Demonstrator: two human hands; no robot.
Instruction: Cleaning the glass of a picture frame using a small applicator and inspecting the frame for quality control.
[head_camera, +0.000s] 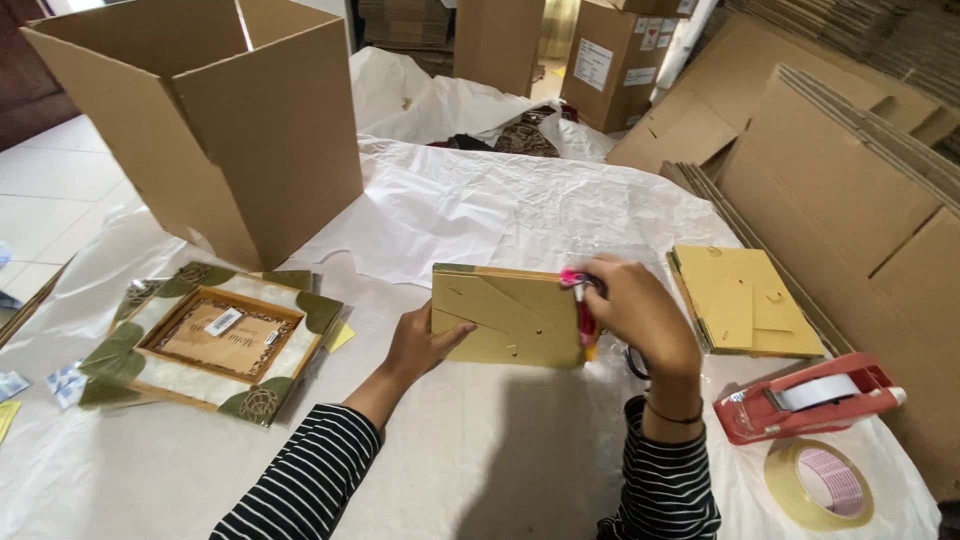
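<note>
Mid-step on the back of a picture frame (505, 315), lying face down on the white paper (500, 200) that covers the tabletop, yellowish backing board and folded stand uppermost, roughly central and just in front of the body. Left hand (420, 343) pressed flat against the frame's near-left edge, fingers spread and closed on nothing, serving only to steady. Right hand (635, 310) curled over the frame's right edge, fingers wrapped tight around a small pink-and-red tool (582, 305), probably a cutter or marker; too blurred to tell which, and whether its tip meets the board cannot be told either. Judged as work along that right edge, with the frame pinned and the tool brought to bear. Next move would call for firm downward pressure from the left hand against sliding, and a controlled draw of the tool kept clear of the steadying fingertips. Just to the right, a stack of similar backing boards (745, 300); beyond it a red tape dispenser (805, 395) and a loose tape roll (820, 482). To the left, a decorated frame (215, 340) lying face up; behind it an open cardboard box (215, 120).
</note>
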